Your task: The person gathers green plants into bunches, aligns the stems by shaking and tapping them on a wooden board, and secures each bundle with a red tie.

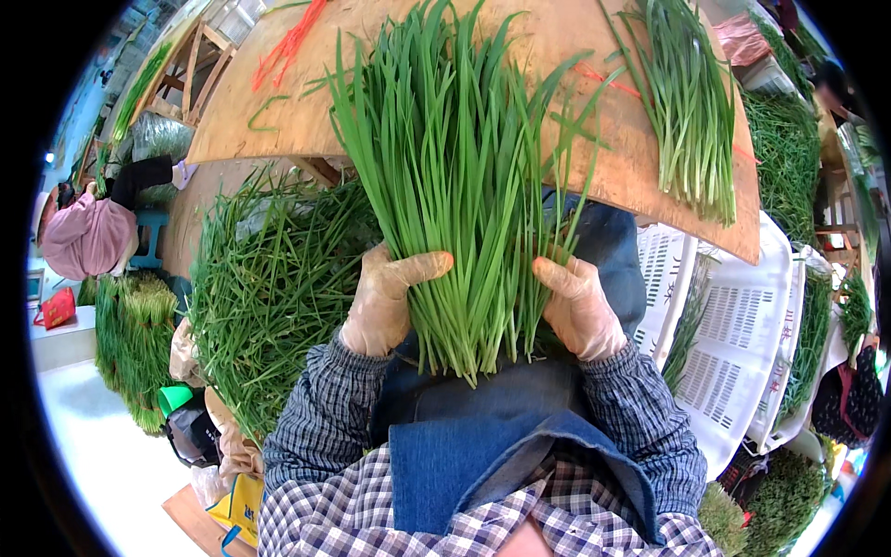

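Observation:
A wide, fanned bunch of garlic chives [455, 204] stands upright in front of me, pale cut ends down over my lap, leaf tips lying over the table. My left hand [380, 302], in a thin pale glove with a bare thumb tip, is closed round the bunch's left side, thumb across the front. On the right side, my right hand [587, 311], gloved the same way, grips the bunch's edge with its thumb in front. A few blades there stand apart from the main bunch. Behind the chives, the fingers of both hands are hidden.
A wooden table [237, 121] spans the far side, with red-orange ties [292, 42] and another bunch of chives [691, 130]. At my left is a big heap of loose greens [269, 306]. White plastic crates [729, 343] stand at my right. Another person [88, 232] sits far left.

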The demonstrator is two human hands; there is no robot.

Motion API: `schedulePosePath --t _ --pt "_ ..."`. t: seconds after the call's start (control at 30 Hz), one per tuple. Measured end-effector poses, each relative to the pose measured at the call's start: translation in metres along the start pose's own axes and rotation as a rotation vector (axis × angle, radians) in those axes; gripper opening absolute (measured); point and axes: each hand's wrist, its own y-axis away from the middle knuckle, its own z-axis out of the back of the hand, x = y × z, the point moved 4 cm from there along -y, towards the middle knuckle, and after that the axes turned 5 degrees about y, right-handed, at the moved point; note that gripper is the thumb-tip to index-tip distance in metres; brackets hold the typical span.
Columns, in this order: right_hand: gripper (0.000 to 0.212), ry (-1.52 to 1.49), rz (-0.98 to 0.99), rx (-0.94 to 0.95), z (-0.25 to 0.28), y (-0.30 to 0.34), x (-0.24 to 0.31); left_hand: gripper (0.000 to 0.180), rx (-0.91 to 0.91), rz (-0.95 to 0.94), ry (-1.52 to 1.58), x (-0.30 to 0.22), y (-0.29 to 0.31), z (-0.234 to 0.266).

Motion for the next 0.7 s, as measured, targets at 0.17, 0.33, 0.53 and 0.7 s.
schedulePosePath --t 0.17,0.33,0.53,0.7 --pt "0.050 -0.039 0.049 -0.024 -0.017 -0.023 0.011 0.042 0.017 -0.001 0.036 0.002 -0.003 -0.003" --pt "0.049 -0.035 0.052 0.038 -0.061 -0.027 0.017 0.041 0.061 -0.021 -0.061 -0.001 0.002 -0.007" --pt "0.052 0.269 0.462 0.123 -0.109 -0.023 0.094 0.046 0.241 -0.645 -0.538 -0.068 0.000 -0.054" --pt "0.038 0.518 0.743 0.279 -0.145 -0.020 0.175 0.049 0.318 -0.846 -0.634 -0.147 -0.014 -0.103"
